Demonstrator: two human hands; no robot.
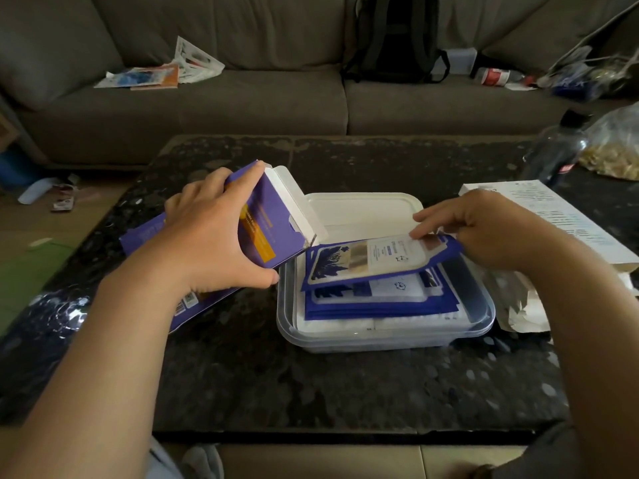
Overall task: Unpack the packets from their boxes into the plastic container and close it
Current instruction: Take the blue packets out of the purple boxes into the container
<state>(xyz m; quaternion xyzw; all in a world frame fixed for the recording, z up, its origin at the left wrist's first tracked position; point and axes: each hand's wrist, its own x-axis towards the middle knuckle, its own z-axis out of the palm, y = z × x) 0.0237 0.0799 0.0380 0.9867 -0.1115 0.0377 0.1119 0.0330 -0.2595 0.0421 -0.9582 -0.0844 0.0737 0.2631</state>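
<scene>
My left hand [214, 236] grips a purple box [266, 223], tilted with its open white flap over the clear plastic container [380, 340]. A blue and white packet [377, 259] sticks out of the box mouth, and my right hand [484, 226] pinches its right end above the container. Several blue packets [377, 299] lie stacked inside the container, on top of white ones. The container's white lid [363, 212] lies just behind it on the dark table.
A white box [553, 219] and a torn foil wrapper [518, 302] lie right of the container. A plastic bottle [556, 150] and a bag of food [615, 146] stand at the far right. A sofa with a backpack [397, 36] and papers is behind the table.
</scene>
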